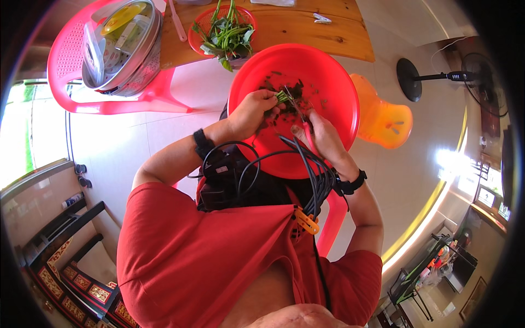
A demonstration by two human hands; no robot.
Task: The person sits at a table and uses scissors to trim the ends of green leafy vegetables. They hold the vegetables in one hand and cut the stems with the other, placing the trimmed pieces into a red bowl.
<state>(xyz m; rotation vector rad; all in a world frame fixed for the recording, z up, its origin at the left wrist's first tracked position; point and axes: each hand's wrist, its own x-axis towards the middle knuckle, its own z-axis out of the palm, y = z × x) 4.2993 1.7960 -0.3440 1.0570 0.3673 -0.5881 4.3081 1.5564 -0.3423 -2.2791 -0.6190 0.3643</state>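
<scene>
A large red plastic basin (pixel 262 160) sits over my lap, with cut dark green leaf pieces (pixel 293 88) scattered in it. Above these, my left hand (pixel 254 110) grips a small bunch of green stems (pixel 282 97), cut ends facing right. My right hand (pixel 326 135) holds red-handled scissors (pixel 308 133). Their metal blades reach up and left to the tips of the stems; whether they are parted is hard to tell. Beyond the basin's far left rim, a red mesh basket (pixel 195 35) holds long leafy green stems (pixel 229 35).
The basket stands on a wooden table (pixel 283 28) with a white clip (pixel 322 19) and a pink plastic stick (pixel 178 22). At left, a pink chair (pixel 61 61) bears a metal pot (pixel 151 45) of containers. An orange stool (pixel 385 119) and a fan (pixel 410 80) stand right. Black cables (pixel 316 176) hang near my right wrist.
</scene>
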